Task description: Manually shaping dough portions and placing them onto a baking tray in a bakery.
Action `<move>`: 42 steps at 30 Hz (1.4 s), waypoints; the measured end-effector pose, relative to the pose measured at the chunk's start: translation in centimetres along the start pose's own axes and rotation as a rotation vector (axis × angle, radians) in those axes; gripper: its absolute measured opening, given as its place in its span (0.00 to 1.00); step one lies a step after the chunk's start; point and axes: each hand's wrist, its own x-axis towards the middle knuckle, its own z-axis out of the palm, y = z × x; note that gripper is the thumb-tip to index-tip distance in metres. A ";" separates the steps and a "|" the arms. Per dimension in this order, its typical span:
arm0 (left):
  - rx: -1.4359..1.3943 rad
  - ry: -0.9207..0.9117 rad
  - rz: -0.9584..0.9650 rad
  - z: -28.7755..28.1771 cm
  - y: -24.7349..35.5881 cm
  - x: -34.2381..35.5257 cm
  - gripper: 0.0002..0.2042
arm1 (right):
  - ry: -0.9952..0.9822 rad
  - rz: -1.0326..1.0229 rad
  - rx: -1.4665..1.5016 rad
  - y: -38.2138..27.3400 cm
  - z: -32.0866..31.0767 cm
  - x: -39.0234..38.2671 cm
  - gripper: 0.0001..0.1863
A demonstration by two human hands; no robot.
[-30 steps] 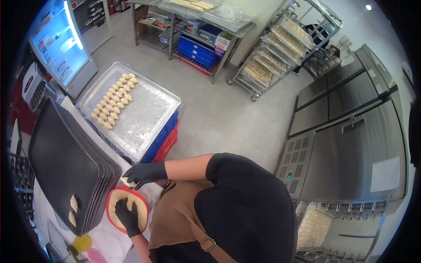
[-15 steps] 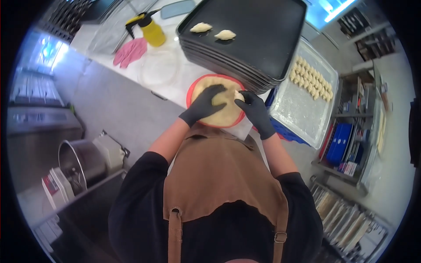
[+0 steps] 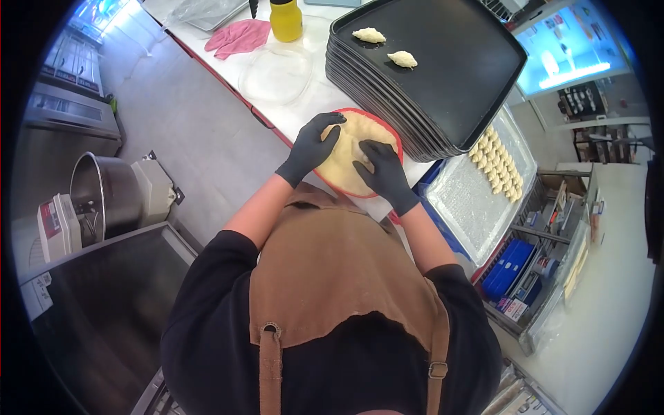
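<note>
A round, red-rimmed container (image 3: 394, 133) sits at the table's near edge, just in front of my apron. Pale yellow, loose-looking stuff (image 3: 349, 169) fills it; its exact kind I cannot tell. My right hand (image 3: 384, 169), in a black glove, reaches in from the right, its fingers curled over a small pale dough piece (image 3: 364, 152) that they mostly hide. On the container's left side rests my black-gloved left hand (image 3: 311, 149), thumb apart from the fingers, holding nothing. Two shaped dough pieces, one (image 3: 369, 35) left of the other (image 3: 402, 59), lie on the top black baking tray (image 3: 449, 76).
Beneath that tray is a tall stack of trays (image 3: 373, 93). To its right, a plastic-covered tray (image 3: 460, 200) holds rows of small dough pieces (image 3: 499, 166). A pink cloth (image 3: 238, 38), a yellow bottle (image 3: 286, 22) and a clear round lid (image 3: 277, 76) lie further left.
The view has turned and shifted, so the table sits differently in it. My right hand has brought the dough piece inward over the container. My left hand stays at the container's left side.
</note>
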 end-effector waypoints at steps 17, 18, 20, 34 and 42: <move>0.114 -0.031 -0.118 0.4 -0.3 -0.3 0.14 | -0.019 0.182 0.097 0.1 1.3 2.3 0.12; 0.171 -0.026 -0.046 0.1 -0.5 -0.5 0.16 | -0.044 0.218 0.108 0.1 1.2 2.7 0.11; 0.227 -0.025 0.028 -0.1 0.0 -0.6 0.18 | -0.051 0.447 0.379 0.6 0.1 3.1 0.11; 0.451 -0.328 0.197 0.0 2.9 -0.4 0.32 | -0.108 1.008 1.391 1.0 -2.3 2.0 0.15; 0.188 -0.361 0.012 1.0 2.3 -0.5 0.25 | -0.101 0.882 0.893 -0.8 -2.9 2.6 0.18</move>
